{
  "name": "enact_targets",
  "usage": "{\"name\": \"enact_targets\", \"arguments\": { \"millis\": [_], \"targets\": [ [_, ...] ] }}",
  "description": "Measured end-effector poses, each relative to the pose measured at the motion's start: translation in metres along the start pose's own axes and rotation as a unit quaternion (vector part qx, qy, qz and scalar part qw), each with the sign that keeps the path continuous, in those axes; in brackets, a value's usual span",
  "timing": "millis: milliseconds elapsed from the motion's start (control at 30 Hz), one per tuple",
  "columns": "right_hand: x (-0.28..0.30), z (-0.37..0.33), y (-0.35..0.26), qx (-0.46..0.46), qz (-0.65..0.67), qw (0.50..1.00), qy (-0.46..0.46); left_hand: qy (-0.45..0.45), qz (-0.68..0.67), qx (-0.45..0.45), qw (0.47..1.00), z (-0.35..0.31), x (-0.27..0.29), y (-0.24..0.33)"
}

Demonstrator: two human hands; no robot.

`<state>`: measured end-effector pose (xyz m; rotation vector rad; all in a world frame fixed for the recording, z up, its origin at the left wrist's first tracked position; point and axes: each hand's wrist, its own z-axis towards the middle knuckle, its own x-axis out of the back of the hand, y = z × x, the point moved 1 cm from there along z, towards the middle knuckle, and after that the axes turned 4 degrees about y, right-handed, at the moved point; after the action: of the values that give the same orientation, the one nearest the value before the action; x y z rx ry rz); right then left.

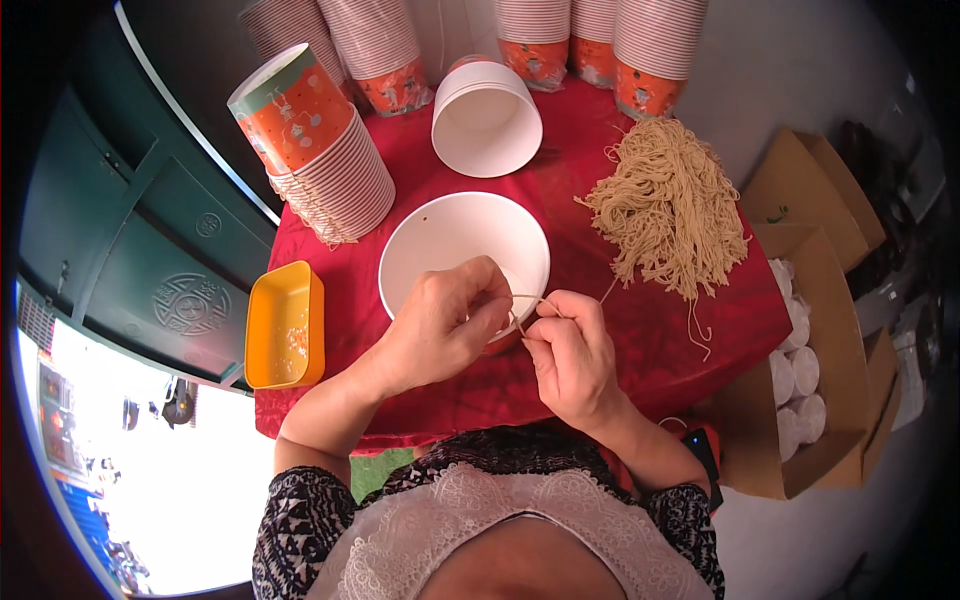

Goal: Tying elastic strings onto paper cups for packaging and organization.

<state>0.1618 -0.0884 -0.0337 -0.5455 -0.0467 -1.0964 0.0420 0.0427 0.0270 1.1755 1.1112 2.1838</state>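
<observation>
A thin beige string is pinched between my two hands, with a small loop or crossing between the fingertips. My left hand is closed on one part of it, and my right hand grips the other. Just beyond and under my hands stands a large paper tub, white inside, its mouth tilted toward me. Whether the string passes around the tub is hidden by my hands. A loose heap of the same beige strings lies to the right, a few ends trailing toward me.
A red cloth covers the table. At left are a yellow plastic tray and a leaning stack of orange tubs with strings. Another white tub lies behind, near wrapped tub stacks. A cardboard box with white rolls sits right.
</observation>
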Motion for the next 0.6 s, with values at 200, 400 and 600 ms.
{"name": "enact_targets", "arguments": {
  "millis": [200,400,600],
  "targets": [
    [-0.0005,-0.0039,-0.0020,0.018,0.012,1.000,-0.012,0.026,-0.009,0.019,0.999,-0.0004,-0.0029,-0.0018],
    [-0.0025,-0.0076,0.0044,0.020,0.034,0.999,-0.034,0.022,0.080,0.038,0.996,0.0028,0.0002,0.0074],
    [-0.0006,-0.0081,0.0028,0.025,0.018,1.000,0.001,0.053,0.088,-0.023,0.994,0.0025,-0.0030,0.0027]
  ]
}}
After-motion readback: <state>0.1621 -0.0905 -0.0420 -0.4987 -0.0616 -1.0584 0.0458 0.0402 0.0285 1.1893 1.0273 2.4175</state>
